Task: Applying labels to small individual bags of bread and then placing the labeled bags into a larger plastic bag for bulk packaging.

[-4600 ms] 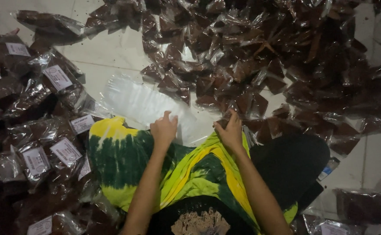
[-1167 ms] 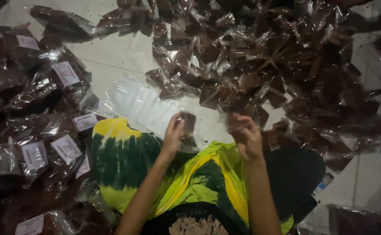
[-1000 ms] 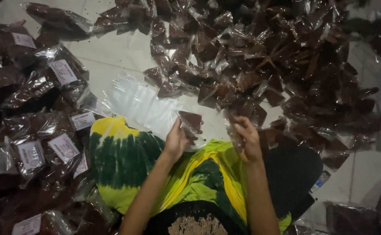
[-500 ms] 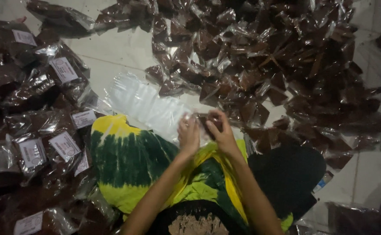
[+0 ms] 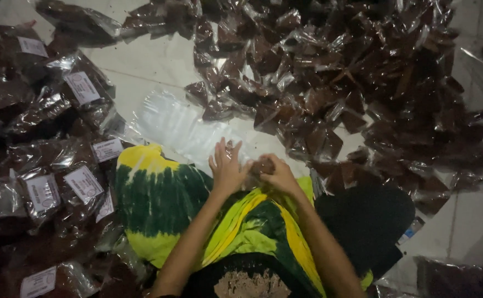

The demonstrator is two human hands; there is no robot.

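My right hand [image 5: 279,175] is closed around a small brown packet [image 5: 261,164] in clear plastic, just above my lap. My left hand [image 5: 226,165] is right beside it, fingers spread and pointing away from me, thumb against the packet. Both hands hover at the near edge of a stack of empty clear plastic bags [image 5: 178,126] lying on the pale floor. My lap is covered by green and yellow tie-dye cloth [image 5: 164,204].
A large heap of small brown packets [image 5: 363,83] fills the floor ahead and to the right. Bigger labelled bags of the brown packets [image 5: 59,165] are piled on the left. A black cloth [image 5: 368,221] lies at my right.
My left hand lifted a brown packet while the right reached into the heap. The hands then came together at my lap, and the right hand now grips the packet.
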